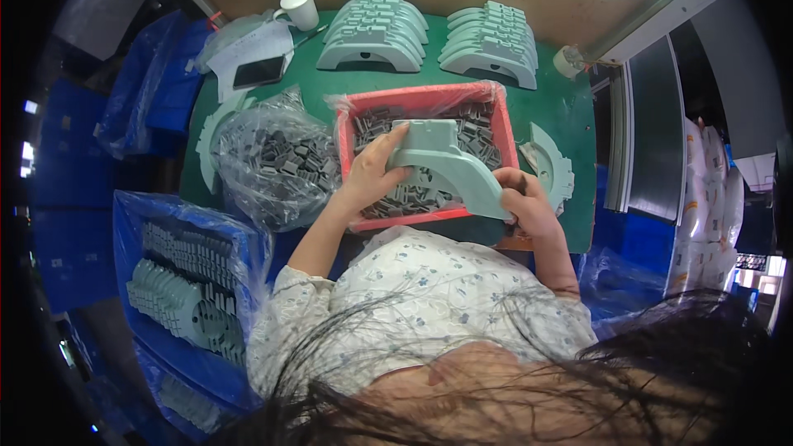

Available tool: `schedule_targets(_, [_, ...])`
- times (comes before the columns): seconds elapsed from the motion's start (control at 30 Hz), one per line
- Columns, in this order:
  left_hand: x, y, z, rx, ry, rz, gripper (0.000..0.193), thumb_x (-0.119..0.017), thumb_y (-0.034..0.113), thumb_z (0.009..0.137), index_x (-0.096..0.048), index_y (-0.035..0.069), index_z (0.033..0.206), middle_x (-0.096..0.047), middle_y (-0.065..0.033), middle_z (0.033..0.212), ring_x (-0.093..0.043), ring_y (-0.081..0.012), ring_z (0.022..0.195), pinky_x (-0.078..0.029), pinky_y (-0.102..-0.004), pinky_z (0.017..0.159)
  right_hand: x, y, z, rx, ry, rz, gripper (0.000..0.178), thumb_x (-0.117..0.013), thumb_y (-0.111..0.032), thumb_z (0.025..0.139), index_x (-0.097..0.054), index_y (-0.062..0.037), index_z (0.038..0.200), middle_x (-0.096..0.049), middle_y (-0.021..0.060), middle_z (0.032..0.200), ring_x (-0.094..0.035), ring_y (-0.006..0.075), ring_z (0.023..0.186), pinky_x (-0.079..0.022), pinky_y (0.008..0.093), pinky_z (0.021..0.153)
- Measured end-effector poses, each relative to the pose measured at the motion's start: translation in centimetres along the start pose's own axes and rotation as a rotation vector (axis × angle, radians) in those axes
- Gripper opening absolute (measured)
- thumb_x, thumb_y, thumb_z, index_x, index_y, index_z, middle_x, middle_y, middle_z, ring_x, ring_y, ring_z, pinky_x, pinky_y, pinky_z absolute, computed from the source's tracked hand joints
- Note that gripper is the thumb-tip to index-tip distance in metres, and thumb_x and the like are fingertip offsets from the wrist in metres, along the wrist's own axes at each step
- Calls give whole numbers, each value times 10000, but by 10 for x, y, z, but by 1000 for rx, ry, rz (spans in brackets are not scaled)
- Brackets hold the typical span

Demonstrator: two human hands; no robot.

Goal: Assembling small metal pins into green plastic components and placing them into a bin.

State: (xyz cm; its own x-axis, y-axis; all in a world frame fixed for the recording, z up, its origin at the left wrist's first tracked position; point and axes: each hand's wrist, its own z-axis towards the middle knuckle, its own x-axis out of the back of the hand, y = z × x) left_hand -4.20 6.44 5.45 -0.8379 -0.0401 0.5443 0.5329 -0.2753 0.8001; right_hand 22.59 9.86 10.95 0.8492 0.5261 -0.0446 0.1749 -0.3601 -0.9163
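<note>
Over the red bin, a pale green curved plastic part [462, 172] is held in both of my hands. Its flat block-like end rests in my left hand [376, 169], thumb below and fingers on the upper edge. Around the arched end, near the bin's right side, my right hand [529, 201] has its fingers closed. Beneath the part stands the red bin [429, 97], lined with clear film and filled with small grey pieces [475, 128]. The part hides some of those pieces.
A clear bag of grey pieces [285, 157] lies left of the bin. Two stacks of green arches [372, 54] [491, 62] stand behind. Single arches lie at both sides. A white cup [298, 8] and a phone [259, 73] are far left; a blue crate [186, 211] holds more parts.
</note>
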Motion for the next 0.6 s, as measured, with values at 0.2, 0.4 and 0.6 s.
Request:
schedule_targets(0.2, [2,-35,-4,144,-188,-1598,467,-459,347,835,-431,29,1177,-508,-186,1085,-552,-265,870,-493,-396,659,-3,-9,-2,211,-139,299,248,-518,-111,809,-507,-7,1035,-545,34,749,-414,43,513,-327,181,423])
schedule_targets(0.4, [-1,-20,-9,123,-135,-2084,444,-477,293,837,-422,9,1173,-457,-182,1103,-509,-247,854,-470,-400,707,10,35,-1,51,15,276,195,-489,-106,829,-509,10,984,-556,54,741,-431,45,500,-327,179,414])
schedule_targets(0.6, [0,-28,-10,128,-118,-2104,449,-474,286,837,-416,-20,1159,-440,-206,1111,-508,-275,899,-494,-401,710,16,46,5,19,37,291,199,-481,-110,838,-501,18,989,-549,45,730,-428,47,477,-326,179,407])
